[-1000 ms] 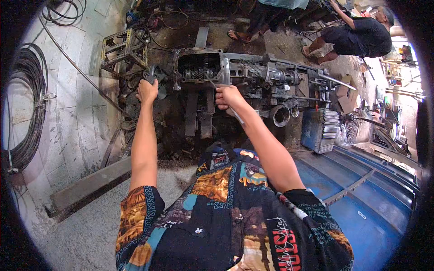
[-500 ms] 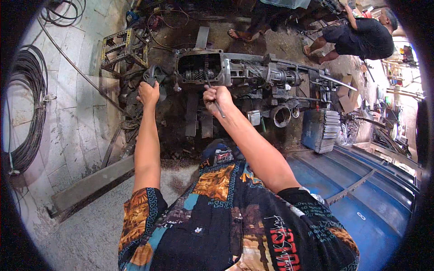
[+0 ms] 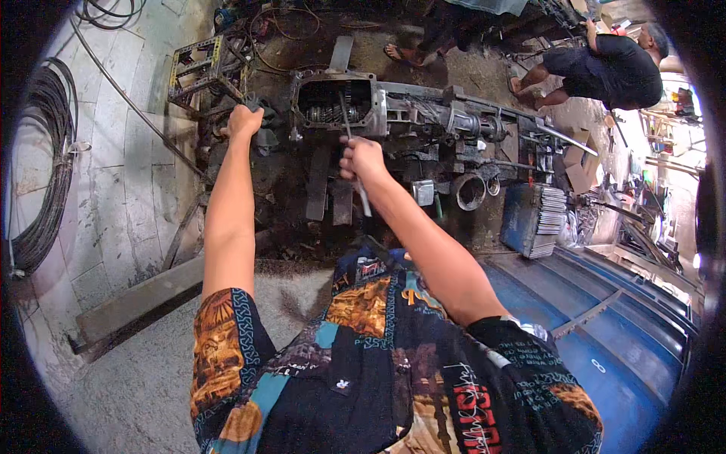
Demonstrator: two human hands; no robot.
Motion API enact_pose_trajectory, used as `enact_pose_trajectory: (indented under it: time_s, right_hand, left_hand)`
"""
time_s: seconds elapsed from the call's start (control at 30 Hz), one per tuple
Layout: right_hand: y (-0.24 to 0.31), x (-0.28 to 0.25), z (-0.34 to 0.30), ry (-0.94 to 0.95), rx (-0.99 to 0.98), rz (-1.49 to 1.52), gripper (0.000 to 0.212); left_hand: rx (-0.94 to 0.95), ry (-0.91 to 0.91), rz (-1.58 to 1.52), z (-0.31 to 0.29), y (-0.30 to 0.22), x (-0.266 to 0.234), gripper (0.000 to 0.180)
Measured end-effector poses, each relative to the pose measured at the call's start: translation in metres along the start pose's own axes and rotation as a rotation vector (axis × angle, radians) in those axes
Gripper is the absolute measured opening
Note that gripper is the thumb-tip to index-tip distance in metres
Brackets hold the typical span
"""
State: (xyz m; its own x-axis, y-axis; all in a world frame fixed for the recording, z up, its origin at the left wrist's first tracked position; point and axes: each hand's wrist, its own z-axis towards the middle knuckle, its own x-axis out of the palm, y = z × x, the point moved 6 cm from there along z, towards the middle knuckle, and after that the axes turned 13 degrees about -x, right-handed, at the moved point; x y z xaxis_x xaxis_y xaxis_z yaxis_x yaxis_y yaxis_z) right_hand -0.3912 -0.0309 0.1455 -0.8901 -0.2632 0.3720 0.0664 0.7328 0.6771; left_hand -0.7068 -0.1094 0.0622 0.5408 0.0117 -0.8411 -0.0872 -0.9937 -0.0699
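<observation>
A gearbox housing lies in front of me, its rectangular opening facing up. Inside sit several toothed gears on a shaft. My right hand is closed round a thin metal bar. The bar's far end reaches into the housing; its near end sticks out below my fist. To the left of the housing, my left hand is closed on a dark grey, crumpled-looking thing, which I cannot make out clearly. My left fingertips are partly hidden.
A yellowish metal crate-like stand is at the far left. Shafts and metal parts extend right of the housing. A blue finned block stands near a blue metal panel. Another person works at the far right.
My left hand has shifted a little away from me and left. The bar now reaches further into the housing opening, more upright, with my right hand still round it.
</observation>
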Motion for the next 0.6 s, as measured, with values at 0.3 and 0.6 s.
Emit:
enact_pose_trajectory:
  time_s: [0.3,0.6]
  right_hand:
    - [0.043,-0.025,0.026,-0.035,-0.597,-1.149,0.036]
    - [0.055,-0.036,0.046,0.12,-0.31,-0.998,0.037]
  left_hand:
    - [0.024,-0.155,-0.032,-0.006,0.02,0.007,0.068]
    - [0.015,-0.183,-0.08,-0.014,0.032,0.013,0.062]
